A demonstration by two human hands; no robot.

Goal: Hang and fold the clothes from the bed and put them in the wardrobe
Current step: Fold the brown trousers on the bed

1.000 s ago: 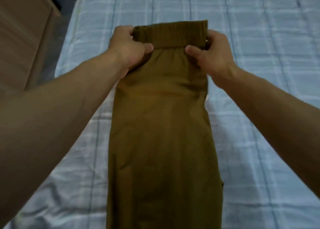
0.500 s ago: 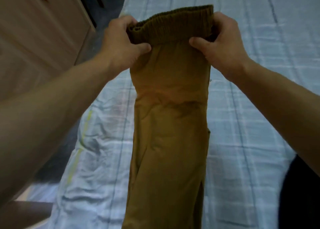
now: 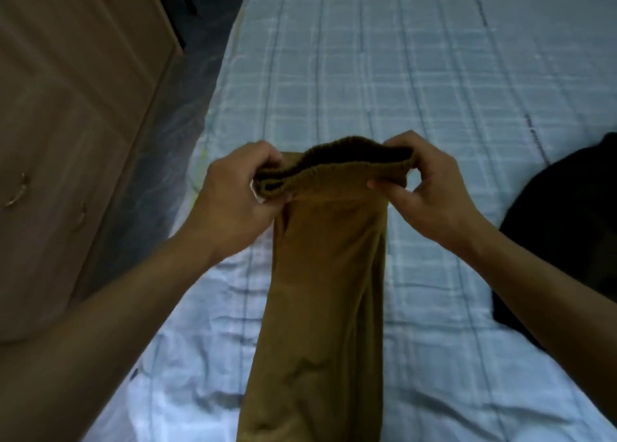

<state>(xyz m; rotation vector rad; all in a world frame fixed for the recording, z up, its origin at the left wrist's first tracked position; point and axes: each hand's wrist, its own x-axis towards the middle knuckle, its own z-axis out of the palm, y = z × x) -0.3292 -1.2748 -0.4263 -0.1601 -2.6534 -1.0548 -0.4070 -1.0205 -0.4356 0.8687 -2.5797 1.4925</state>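
A pair of mustard-brown trousers (image 3: 324, 291), folded lengthwise, hangs from my hands over the bed (image 3: 384, 74), which has a pale blue checked sheet. My left hand (image 3: 233, 194) grips the left end of the elastic waistband. My right hand (image 3: 424, 187) pinches the right end between thumb and fingers. The waistband gapes open towards me. The trouser legs run down out of the bottom of the frame.
A dark garment (image 3: 564, 234) lies on the bed at the right edge. A light wooden wardrobe (image 3: 73, 114) with metal handles stands to the left. Between it and the bed runs a strip of dark floor (image 3: 193, 67).
My hands have come down and towards me with the waistband, which now tips open. The camera view has shifted, showing more of the wardrobe and the dark garment.
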